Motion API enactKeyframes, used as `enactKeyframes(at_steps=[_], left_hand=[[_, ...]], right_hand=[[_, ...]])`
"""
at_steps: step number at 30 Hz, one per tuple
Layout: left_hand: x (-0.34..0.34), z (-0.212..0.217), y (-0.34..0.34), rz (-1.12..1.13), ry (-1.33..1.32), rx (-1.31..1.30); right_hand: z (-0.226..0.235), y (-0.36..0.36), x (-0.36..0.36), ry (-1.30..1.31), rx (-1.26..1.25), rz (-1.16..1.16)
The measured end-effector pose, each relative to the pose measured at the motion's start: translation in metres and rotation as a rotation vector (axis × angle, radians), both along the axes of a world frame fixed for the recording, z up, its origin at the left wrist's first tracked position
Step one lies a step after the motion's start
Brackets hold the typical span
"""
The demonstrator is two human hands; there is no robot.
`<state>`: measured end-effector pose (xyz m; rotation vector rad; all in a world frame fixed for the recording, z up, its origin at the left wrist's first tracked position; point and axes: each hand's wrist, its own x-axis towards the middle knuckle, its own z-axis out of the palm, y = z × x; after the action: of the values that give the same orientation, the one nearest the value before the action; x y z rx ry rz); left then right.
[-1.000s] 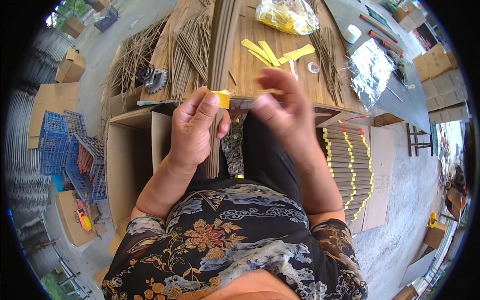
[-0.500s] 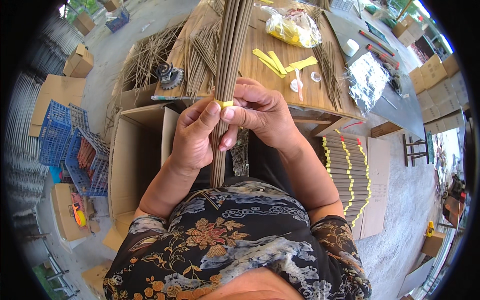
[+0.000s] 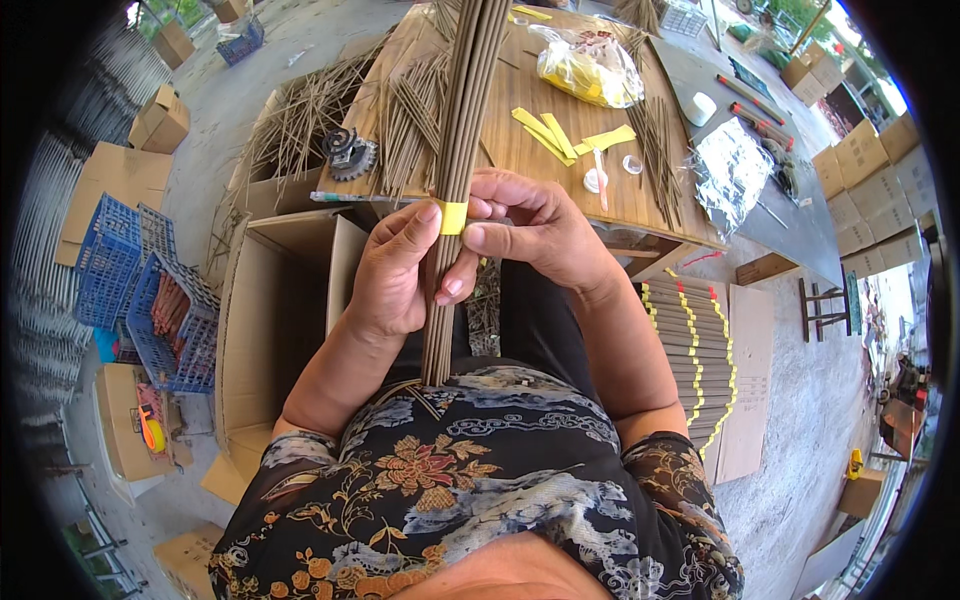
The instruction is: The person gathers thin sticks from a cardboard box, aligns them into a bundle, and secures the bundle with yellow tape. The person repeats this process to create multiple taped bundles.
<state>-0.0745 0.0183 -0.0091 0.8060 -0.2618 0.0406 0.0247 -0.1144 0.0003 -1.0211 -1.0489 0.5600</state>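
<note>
Two hands clasp one stick bundle point(image 3: 455, 180) at centre: left hand point(image 3: 400, 275) wraps it, right hand point(image 3: 535, 235) pinches the yellow band point(image 3: 452, 216). Band looks nearly closed; loose sticks point(image 3: 300, 110) at 11 o'clock remain unbundled, finished bundles point(image 3: 695, 345) at 3.

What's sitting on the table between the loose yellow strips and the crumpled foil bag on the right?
In the head view, between the yellow strips and the foil bag lie a bundle of thin brown sticks and a small clear round lid.

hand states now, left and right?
Left hand: closed around the long brown stick bundle.
Right hand: fingers pinching the yellow paper band on that bundle.
</note>
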Motion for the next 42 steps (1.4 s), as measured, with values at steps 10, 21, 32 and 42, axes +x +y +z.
enactKeyframes(at_steps=[10,21,32,42], left_hand=[[-0.006,0.002,-0.004,0.111,0.056,0.052],[0.001,-0.008,0.009,-0.027,0.058,-0.099],[0.005,0.006,0.008,0.143,0.026,-0.032],[0.012,0.001,0.017,0.347,-0.128,-0.055]], right_hand=[[0.015,0.008,-0.009,0.259,-0.155,0.166],[0.005,0.007,0.018,0.168,-0.194,0.259],[0.002,0.022,-0.001,0.296,-0.130,0.087],[0.020,0.017,0.002,0.138,-0.019,0.004]])
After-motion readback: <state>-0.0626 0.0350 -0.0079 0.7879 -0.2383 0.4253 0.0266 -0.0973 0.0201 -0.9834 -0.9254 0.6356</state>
